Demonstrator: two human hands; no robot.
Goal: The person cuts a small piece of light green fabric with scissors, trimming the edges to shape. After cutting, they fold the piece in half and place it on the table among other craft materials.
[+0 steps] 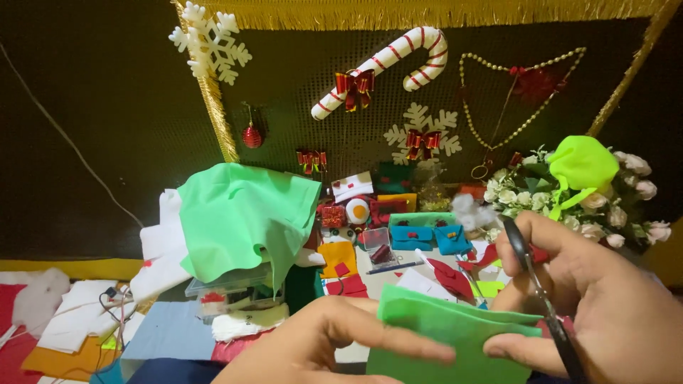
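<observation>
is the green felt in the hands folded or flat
Folded: the green felt shows two stacked layers along its top edge, pinched between left hand and right hand.

Your surface [370, 274] is crowded — a clear plastic box [228, 288] under draped green felt [242, 210], blue felt pouches [427, 238], orange, red and white scraps — all lying loose.

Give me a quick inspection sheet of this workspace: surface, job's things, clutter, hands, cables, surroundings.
Surface: table almost wholly covered with craft scraps.
Job's things: green felt pinched by both hands; scissors in the right.
Clutter: green cloth draped over a clear box; blue pouches; white flowers.
Hands: left hand grips the felt's edge; right hand holds scissors and felt.
Cables: thin wires at left.
Surroundings: dark pegboard with candy cane, snowflake, bead string.
</observation>
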